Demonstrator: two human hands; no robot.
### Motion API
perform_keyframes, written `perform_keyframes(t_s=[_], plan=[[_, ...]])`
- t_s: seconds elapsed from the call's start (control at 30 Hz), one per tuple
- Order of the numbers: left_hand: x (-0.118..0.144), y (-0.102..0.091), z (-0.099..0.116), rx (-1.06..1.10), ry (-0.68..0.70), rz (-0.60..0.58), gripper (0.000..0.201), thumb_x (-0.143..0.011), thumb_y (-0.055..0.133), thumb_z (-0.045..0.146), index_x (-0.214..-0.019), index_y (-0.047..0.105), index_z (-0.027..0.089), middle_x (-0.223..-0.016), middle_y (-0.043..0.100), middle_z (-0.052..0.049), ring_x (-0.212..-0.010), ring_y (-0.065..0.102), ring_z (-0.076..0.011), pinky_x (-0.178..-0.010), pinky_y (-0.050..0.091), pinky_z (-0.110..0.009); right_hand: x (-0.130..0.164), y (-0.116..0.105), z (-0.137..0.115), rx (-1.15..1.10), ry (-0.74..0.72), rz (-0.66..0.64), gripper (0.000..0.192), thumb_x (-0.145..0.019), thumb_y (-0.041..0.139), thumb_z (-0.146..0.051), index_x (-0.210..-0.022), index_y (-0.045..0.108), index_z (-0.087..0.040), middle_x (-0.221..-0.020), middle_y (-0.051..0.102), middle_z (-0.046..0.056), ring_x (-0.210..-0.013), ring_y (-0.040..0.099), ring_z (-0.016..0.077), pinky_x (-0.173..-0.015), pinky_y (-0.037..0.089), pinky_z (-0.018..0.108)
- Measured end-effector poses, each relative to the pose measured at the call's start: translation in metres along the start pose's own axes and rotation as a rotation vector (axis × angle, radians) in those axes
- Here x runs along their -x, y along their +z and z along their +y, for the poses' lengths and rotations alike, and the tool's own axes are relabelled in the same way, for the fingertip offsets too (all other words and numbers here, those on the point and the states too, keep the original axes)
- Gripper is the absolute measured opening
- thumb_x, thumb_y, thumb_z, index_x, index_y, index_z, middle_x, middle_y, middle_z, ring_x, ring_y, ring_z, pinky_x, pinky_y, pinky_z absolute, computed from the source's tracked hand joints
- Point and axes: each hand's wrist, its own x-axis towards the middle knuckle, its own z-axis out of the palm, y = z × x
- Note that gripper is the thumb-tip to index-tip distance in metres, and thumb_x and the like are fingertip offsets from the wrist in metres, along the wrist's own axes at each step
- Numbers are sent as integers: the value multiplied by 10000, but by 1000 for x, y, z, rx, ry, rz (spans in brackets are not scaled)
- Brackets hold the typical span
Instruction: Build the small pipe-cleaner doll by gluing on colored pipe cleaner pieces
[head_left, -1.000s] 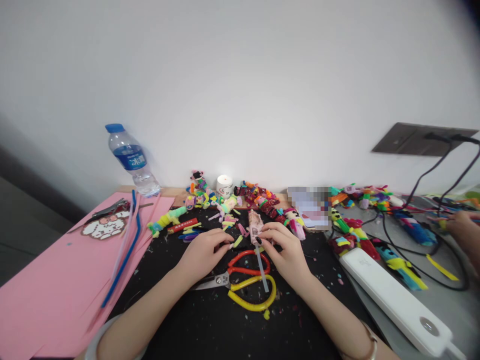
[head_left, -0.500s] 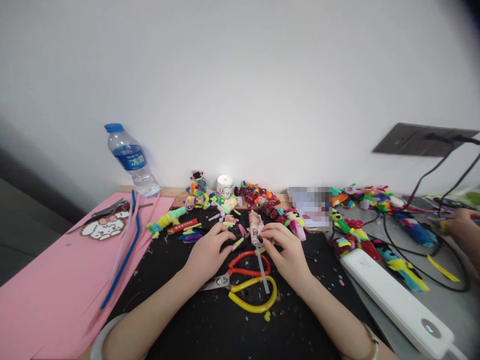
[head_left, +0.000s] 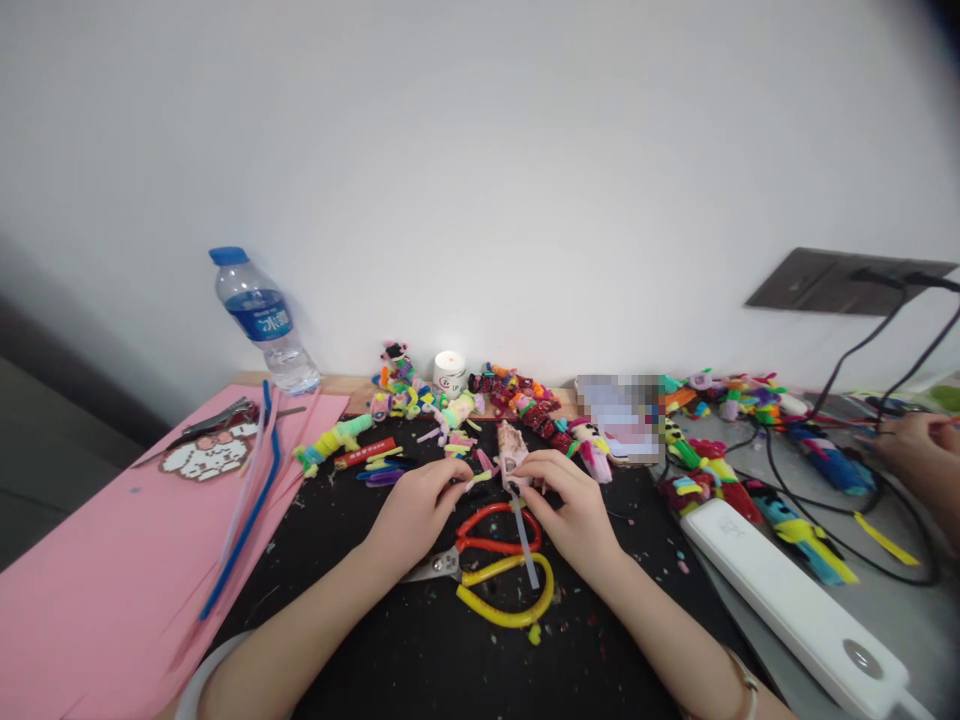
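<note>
Just below the fingers, red-and-yellow-handled metal scissors [head_left: 499, 565] lie on a speckled black mat [head_left: 420, 640]; the small glue gun [head_left: 512, 452] between the fingertips looks pale pink.

The water bottle [head_left: 259, 318] at the worktop's far left edge bore a blue label with white Chinese characters, "冰露" as far as could be read. The small white jar [head_left: 449, 372] by the wall carried dark print too small to read.

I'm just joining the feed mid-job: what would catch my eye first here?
The two hands meet at table centre: the right hand grips a small pink glue gun, the left hand pinches a yellow-green scrap. Red-and-yellow scissors lie just below; colourful pipe-cleaner figures line the wall.
</note>
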Motion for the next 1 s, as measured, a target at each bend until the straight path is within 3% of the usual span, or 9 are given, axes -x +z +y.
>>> perform_keyframes(t_s=[0.17, 0.33, 0.47, 0.67, 1.0], plan=[[2, 1, 3, 22, 135, -12, 150, -911, 476, 153, -939, 615, 203, -928, 677, -22, -859, 625, -160, -794, 465, -258, 2, 1, -1, 34, -97, -71, 178, -838, 612, -162, -999, 651, -228, -974, 653, 72, -942, 615, 207, -829, 525, 357], [3, 1, 5, 44, 283, -46, 188, -941, 439, 158, -973, 620, 197, -931, 662, -41, -869, 616, -151, -794, 469, -250, 1, 1, -5, 22, -103, -120, 110, -833, 618, -141, -873, 669, -229, -936, 644, 56, -907, 614, 191, -809, 515, 328], [5, 1, 6, 68, 318, -42, 197, -945, 432, 156, -977, 624, 191, -926, 660, -51, -861, 617, -153, -787, 476, -252, 1, 1, -6, 10, -94, -143, 102, -822, 627, -134, -865, 650, -224, -951, 636, 58, -925, 602, 197, -819, 502, 337], [5, 1, 8, 88, 239, -2, 156, -919, 497, 176, -1006, 627, 190, -979, 675, -58, -921, 621, -169, -843, 475, -267, 1, 0, -7, -9, -72, -145, 110, -851, 567, -122, -809, 610, -215, -936, 634, 56, -915, 602, 186, -808, 497, 327], [3, -1, 16, 213, 100, -80, 185, -893, 490, 141, -874, 669, 187, -837, 696, -17, -771, 625, -147, -736, 469, -236, 1, 2, -9, -41, -71, -158, 100, -848, 566, -139, -788, 590, -214, -933, 635, 50, -909, 611, 178, -805, 501, 316]])
